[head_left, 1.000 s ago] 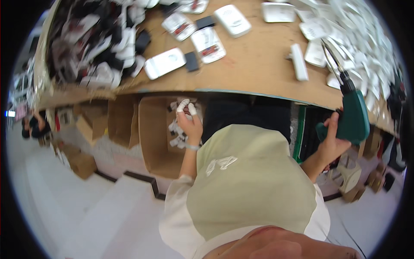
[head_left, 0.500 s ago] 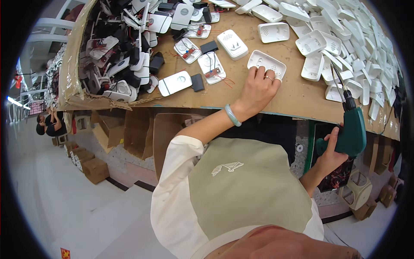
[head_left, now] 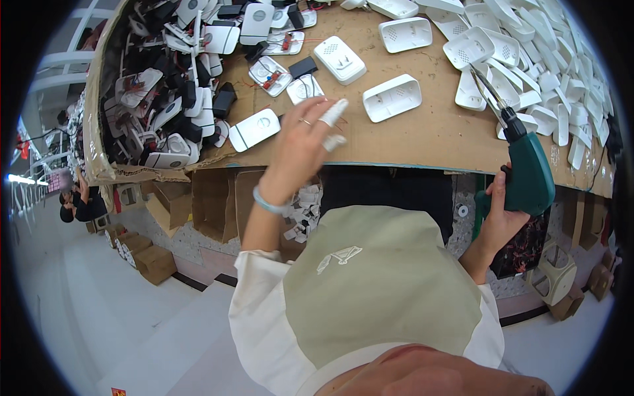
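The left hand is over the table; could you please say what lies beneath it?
A white panel shows its upper part past the left hand; the panel's lower part and anything directly beneath the palm are covered.

The left hand (head_left: 297,148) is hiding part of a white cover (head_left: 304,90) on the table (head_left: 422,142); the view's upper edge is cutting off its white shells (head_left: 549,81). Below it, the forearm (head_left: 261,234) is partly covering a carton (head_left: 244,198).

Grn soldering gun (head_left: 533,173) in R hand (head_left: 502,221), tip (head_left: 489,89) up-L; wht panel (head_left: 302,91) nr L hand (head_left: 300,145).
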`<state>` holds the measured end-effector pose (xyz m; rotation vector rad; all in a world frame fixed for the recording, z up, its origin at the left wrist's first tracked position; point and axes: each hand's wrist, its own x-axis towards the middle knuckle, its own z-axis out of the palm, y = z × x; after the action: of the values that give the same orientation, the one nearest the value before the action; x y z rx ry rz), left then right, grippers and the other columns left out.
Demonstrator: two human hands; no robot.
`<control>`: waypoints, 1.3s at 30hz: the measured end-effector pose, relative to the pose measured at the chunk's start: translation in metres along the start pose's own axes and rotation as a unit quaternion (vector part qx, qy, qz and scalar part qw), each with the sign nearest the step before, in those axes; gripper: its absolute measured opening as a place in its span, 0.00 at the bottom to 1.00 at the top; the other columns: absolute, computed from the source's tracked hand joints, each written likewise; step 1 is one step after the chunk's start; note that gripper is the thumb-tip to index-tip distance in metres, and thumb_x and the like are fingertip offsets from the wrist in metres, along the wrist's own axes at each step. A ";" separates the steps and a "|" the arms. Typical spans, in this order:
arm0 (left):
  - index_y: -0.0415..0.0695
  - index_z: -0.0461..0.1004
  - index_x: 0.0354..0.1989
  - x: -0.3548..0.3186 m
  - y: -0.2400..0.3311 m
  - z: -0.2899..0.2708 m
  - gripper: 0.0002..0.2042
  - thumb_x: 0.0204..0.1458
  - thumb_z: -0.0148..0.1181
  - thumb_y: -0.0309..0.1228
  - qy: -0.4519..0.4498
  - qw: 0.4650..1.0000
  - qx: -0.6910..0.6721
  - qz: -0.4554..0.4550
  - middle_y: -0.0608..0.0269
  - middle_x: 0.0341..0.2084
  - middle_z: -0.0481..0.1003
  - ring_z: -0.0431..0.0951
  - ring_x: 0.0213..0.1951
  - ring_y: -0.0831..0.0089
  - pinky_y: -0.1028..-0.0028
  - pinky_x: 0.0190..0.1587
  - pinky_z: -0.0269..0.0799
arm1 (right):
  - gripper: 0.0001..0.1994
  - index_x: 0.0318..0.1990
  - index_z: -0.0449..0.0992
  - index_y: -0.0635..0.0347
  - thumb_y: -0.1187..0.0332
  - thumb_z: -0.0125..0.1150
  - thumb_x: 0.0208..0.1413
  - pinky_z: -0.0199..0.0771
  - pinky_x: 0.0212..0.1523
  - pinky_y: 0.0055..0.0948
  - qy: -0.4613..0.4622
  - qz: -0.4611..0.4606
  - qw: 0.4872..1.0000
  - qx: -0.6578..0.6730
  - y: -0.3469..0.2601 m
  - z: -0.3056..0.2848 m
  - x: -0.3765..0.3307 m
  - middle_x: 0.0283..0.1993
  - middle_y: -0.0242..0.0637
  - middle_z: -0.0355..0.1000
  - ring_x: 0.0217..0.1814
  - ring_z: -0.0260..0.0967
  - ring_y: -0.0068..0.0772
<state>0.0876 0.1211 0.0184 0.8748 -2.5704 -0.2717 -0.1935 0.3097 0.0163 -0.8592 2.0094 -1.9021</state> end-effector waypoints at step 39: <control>0.39 0.77 0.26 0.033 0.056 0.090 0.07 0.43 0.68 0.29 0.201 0.964 0.134 -0.114 0.58 0.52 0.73 0.68 0.53 0.53 0.54 0.52 0.56 | 0.11 0.39 0.76 0.66 0.76 0.72 0.51 0.72 0.41 0.28 -0.232 -0.050 0.970 -0.051 0.035 0.029 -0.008 0.41 0.42 0.71 0.37 0.71 0.37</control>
<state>-0.0061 0.1495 -0.0344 1.1883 -2.1572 0.1806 -0.1798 0.2897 -0.0225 -1.3122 1.8103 -1.4722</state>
